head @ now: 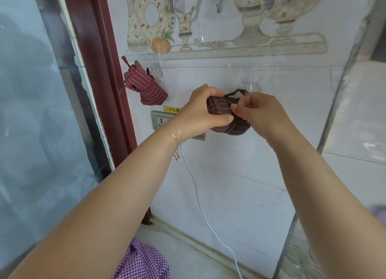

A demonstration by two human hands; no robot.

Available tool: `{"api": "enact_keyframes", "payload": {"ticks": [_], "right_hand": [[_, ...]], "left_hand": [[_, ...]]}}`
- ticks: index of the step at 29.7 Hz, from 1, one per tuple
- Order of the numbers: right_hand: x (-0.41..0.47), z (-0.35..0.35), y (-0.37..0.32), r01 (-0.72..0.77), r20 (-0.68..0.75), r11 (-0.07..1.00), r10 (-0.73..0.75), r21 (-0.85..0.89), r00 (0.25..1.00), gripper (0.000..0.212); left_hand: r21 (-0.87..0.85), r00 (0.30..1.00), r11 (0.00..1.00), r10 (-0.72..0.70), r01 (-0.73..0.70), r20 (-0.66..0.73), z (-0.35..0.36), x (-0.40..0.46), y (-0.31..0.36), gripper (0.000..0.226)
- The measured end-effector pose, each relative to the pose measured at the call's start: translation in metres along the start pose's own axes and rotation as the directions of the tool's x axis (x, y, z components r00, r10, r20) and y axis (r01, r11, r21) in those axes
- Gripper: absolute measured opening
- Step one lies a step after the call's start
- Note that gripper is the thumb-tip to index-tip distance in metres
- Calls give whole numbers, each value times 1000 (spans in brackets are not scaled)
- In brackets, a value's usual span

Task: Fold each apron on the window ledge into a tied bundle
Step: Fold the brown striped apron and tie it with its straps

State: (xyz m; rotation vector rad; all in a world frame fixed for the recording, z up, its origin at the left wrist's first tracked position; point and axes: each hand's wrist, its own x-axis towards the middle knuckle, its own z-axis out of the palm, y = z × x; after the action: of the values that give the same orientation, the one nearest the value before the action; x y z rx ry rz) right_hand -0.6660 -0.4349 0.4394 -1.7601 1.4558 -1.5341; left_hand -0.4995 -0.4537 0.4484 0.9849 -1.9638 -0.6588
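The left hand [200, 109] is wrapped around a dark brown striped apron bundle [228, 117], held up in front of the white tiled wall [240, 174], while a strap at the bundle's top is pinched by the right hand [260, 111]. For a firm bundle, the roll is best kept squeezed while the strap is drawn tight and knotted. A finished red striped bundle [144, 84] is seen hanging to the left. Low and near, purple checked cloth [144, 260] is seen. A glass cabinet [334, 132] stands at right; its contents cannot be told.
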Motion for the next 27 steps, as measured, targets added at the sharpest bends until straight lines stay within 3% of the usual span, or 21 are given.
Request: {"api": "enact_keyframes", "payload": {"ticks": [3,8,11,18,23,27], "right_hand": [[5,0,-4,56,-86,984,-72,-170,994,14],[13,-6,-9,85,-133,950,-130,-300,983,14],[20,-14,-12,59,-134,958,-100,-279,986,14],[30,-31,-26,-65,-62,980,54,-187,997,11],[36,-32,-35,-155,-49,955,147,-254,988,23],[37,-27,-33,-253,-59,951,247,-175,967,25]], "left_hand": [[74,997,997,4,-9,79,-5,1,3,68],[47,997,997,56,-58,47,-4,8,11,74],[-15,997,997,74,-73,28,0,17,17,73],[50,994,993,107,-105,-30,2,39,38,65],[7,997,998,64,-64,-33,4,47,39,65],[63,992,994,91,-85,-83,10,46,30,70]]}}
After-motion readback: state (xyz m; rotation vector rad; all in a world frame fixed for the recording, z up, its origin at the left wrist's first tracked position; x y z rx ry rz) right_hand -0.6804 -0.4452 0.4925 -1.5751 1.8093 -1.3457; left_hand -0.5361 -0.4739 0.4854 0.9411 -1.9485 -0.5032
